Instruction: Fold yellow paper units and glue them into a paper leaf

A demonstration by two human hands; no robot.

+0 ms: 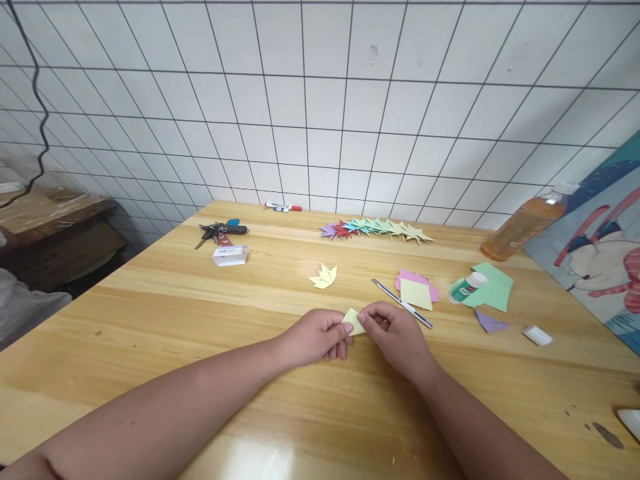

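Note:
Between my two hands is a small piece of folded pale yellow paper (354, 321). My left hand (324, 335) pinches its left edge with the thumb on top. On the other side, my right hand (393, 333) grips the right edge between thumb and fingers. Just beyond them lies a pointed, leaf-like folded yellow paper piece (324, 276). A slim silver craft knife (401, 303) rests past my right hand, beside a yellow paper square (416, 294) on top of pink paper (434, 291).
Along the back runs a row of folded multicoloured paper (377, 228). A marker (283, 207), keys (220, 231) and a small white box (230, 255) are left. Rightward are a glue stick (467, 287), green paper (495, 287), purple paper (490, 322), an eraser (537, 335) and a bottle (525, 225).

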